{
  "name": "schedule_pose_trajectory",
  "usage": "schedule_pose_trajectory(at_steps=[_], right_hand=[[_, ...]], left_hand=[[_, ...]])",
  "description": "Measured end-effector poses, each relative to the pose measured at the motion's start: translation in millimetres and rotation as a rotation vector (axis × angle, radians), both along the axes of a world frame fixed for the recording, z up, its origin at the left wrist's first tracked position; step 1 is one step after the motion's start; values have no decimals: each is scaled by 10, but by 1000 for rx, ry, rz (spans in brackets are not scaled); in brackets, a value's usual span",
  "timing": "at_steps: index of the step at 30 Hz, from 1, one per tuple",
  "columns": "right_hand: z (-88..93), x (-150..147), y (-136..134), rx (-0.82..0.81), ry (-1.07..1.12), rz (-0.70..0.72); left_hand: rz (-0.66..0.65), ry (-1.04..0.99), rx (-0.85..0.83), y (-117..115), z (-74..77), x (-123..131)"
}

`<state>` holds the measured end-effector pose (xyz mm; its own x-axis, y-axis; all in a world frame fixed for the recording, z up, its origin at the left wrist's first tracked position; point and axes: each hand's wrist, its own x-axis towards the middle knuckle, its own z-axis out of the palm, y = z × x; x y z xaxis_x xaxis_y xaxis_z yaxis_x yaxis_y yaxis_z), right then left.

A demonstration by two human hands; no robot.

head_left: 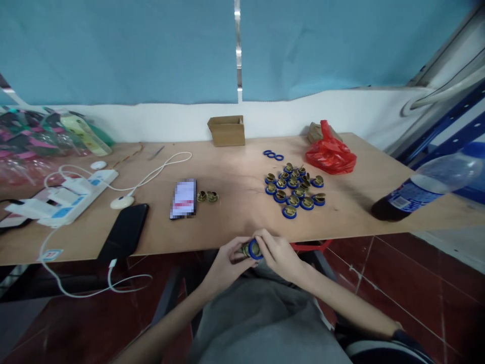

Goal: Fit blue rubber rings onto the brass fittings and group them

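Observation:
My left hand (227, 262) and my right hand (279, 255) meet at the table's front edge, above my lap. Between them is a round gold metal piece with a blue ring (255, 256); the fingers of both hands are closed on it. My left fingers partly hide its gold part. Farther forward to the right lies a cluster of similar gold pieces with blue rings (290, 211). Behind that cluster are several loose blue rings (279, 157). Two gold pieces without visible blue rings (212, 196) lie beside a lit phone (183, 199).
A small cardboard box (228, 132) stands at the back. On the right are a red plastic bag (331, 156) and a tilted-looking cola bottle (407, 194). To the left, a white power strip (79, 202), cables, a dark phone (125, 230) and clear bottles (41, 146) crowd the table.

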<state>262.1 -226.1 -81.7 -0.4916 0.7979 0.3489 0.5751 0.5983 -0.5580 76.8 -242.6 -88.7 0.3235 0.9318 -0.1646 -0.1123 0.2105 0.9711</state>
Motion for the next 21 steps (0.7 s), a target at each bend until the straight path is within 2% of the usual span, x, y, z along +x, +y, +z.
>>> schedule_pose_trajectory(at_steps=[7,13,21], right_hand=[[4,-23,-203,24,73,5],[-60,-46,-194,4,175,-51],[-197,-29,-182,131,152,-81]], left_hand=[[-110,59,49,-200,42,37],[-124,34,58,-165,16,16],[-127,-108,72,-151,160,-43]])
